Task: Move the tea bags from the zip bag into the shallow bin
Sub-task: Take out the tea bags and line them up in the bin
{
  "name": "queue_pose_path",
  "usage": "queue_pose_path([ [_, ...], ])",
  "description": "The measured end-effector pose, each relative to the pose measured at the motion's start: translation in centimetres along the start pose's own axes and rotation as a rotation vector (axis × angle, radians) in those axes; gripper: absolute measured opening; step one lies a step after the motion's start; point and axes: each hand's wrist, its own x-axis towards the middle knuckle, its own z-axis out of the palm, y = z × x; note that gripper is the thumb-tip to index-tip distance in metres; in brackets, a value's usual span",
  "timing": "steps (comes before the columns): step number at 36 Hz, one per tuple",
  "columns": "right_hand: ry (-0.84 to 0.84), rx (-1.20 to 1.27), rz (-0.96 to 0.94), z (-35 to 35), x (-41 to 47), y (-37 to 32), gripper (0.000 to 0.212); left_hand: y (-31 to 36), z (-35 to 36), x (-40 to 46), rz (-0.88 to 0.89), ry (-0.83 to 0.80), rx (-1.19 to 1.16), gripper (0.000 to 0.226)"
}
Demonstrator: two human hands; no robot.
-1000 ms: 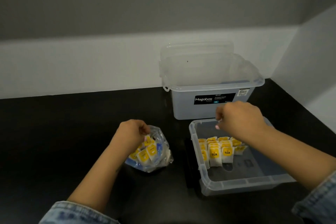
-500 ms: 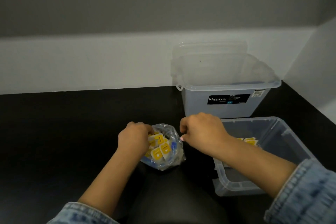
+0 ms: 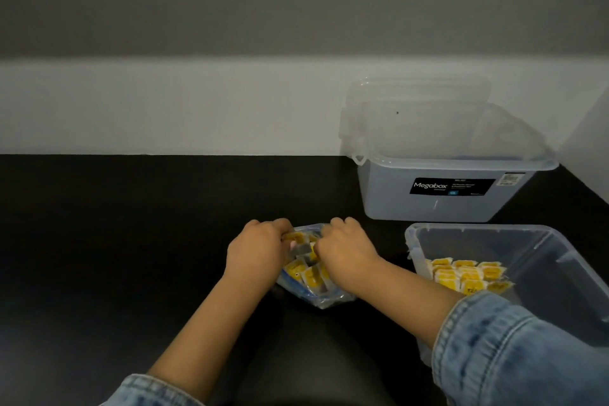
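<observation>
A clear zip bag (image 3: 324, 298) lies on the black table, holding several yellow-and-white tea bags (image 3: 304, 273). My left hand (image 3: 257, 252) grips the bag's left rim. My right hand (image 3: 346, 249) reaches into the bag's mouth from the right, fingers curled among the tea bags; whether it has one pinched is hidden. To the right sits the shallow clear bin (image 3: 540, 241) with several tea bags (image 3: 468, 275) lined up in its near-left part.
A taller clear Megabox tub (image 3: 445, 204) stands behind the shallow bin, with a clear lid (image 3: 418, 92) leaning against the white wall. A side wall closes the right. The black table (image 3: 115, 241) stretches to the left.
My right hand has come from over the shallow bin leftward to the zip bag and now has its fingers in the bag's mouth. My left hand stays on the bag.
</observation>
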Motion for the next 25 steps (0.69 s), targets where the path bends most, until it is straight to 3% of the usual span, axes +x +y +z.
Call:
queue_pose_path([
  [9, -0.155, -0.179, 0.012, 1.3, 2.1, -1.8, 0.037, -1.0, -0.6, 0.0, -0.025, 0.094, -0.094, 0.017],
  [22, 0.037, 0.107, -0.022, -0.8, 0.0, 0.7, 0.011, -0.7, -1.5, 0.6, -0.04, 0.141, -0.171, 0.015],
  [25, 0.139, 0.245, -0.013, -1.9, -1.6, 1.8, 0.014, 0.0, -1.8, 0.9, -0.03, 0.161, -0.187, 0.016],
])
